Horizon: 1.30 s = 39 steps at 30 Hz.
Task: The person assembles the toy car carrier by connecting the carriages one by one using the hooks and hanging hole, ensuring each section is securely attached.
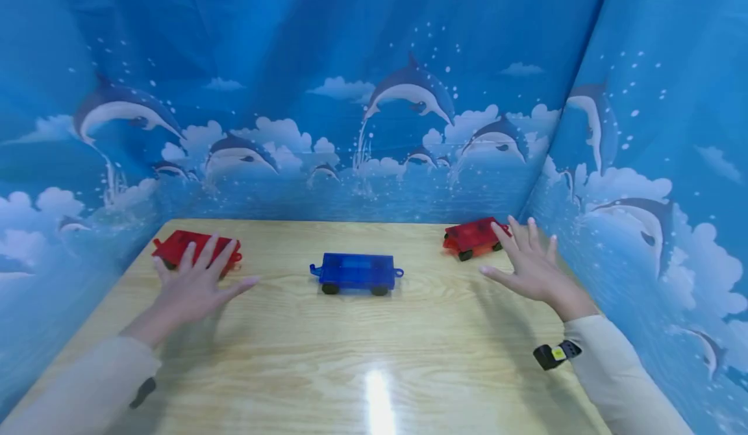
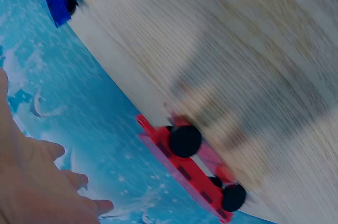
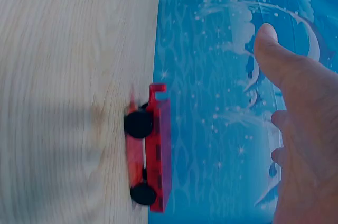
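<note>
A translucent blue toy wagon (image 1: 358, 271) with black wheels, a hook at its left end and a ring at its right stands mid-table. My left hand (image 1: 189, 289), fingers spread, hovers in front of a red toy wagon (image 1: 184, 245) at the left and partly covers it. In the left wrist view this red wagon (image 2: 187, 166) is apart from the fingers. Over at the right, my right hand (image 1: 534, 266) is spread beside a second red wagon (image 1: 474, 236), set at an angle. The right wrist view shows a gap between that wagon (image 3: 158, 152) and the hand.
The wagons stand on a light wood-grain table (image 1: 327, 363). A blue dolphin-print curtain (image 1: 280, 97) hangs behind it and along both sides. A black band with a yellow label (image 1: 558, 353) sits on the right sleeve.
</note>
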Each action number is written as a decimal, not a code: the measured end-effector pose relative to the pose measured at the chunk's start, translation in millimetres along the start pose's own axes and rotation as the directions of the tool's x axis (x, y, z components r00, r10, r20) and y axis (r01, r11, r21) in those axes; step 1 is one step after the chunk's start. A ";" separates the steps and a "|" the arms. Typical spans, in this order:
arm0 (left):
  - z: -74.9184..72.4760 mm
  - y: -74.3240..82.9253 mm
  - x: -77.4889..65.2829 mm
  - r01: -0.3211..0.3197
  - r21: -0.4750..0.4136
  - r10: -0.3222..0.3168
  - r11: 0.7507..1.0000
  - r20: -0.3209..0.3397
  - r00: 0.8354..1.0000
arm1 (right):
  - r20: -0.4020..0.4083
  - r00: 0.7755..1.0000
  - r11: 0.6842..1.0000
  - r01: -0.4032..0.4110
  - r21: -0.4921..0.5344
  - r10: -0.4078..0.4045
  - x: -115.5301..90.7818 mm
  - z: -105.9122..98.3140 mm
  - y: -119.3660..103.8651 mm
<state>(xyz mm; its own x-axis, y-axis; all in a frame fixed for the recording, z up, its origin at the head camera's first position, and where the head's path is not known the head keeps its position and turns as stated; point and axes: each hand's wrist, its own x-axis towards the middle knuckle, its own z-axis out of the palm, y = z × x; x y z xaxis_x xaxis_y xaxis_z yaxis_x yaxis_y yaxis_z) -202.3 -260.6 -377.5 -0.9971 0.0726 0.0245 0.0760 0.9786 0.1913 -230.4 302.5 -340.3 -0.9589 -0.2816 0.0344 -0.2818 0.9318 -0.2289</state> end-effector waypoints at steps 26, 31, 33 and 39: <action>-3.5 -71.2 46.5 -0.132 -0.095 0.139 0.987 0.070 0.988 | 0.055 0.973 0.971 0.219 0.091 -0.225 52.8 66.8 -87.5; -1.3 -79.7 56.4 -0.110 -0.115 0.117 0.987 0.061 0.991 | 0.065 0.964 0.960 0.247 0.133 -0.257 58.4 78.6 -103.7; -0.9 -82.2 59.4 -0.075 -0.150 0.089 0.986 0.085 0.992 | 0.076 0.961 0.956 0.254 0.150 -0.267 60.3 83.2 -109.6; -1.9 -79.6 64.1 0.034 -0.246 0.003 0.969 0.149 0.989 | 0.096 0.953 0.941 0.261 0.216 -0.287 64.8 93.5 -120.7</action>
<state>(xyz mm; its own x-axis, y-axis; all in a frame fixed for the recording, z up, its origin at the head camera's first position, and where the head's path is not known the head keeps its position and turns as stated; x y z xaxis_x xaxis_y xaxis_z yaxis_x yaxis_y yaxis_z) -272.2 -334.2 -389.3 -0.9872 0.1034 -0.1218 0.0418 0.9031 0.4273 -255.5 150.4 -401.4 -0.8299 -0.5578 0.0047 -0.5087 0.7534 -0.4166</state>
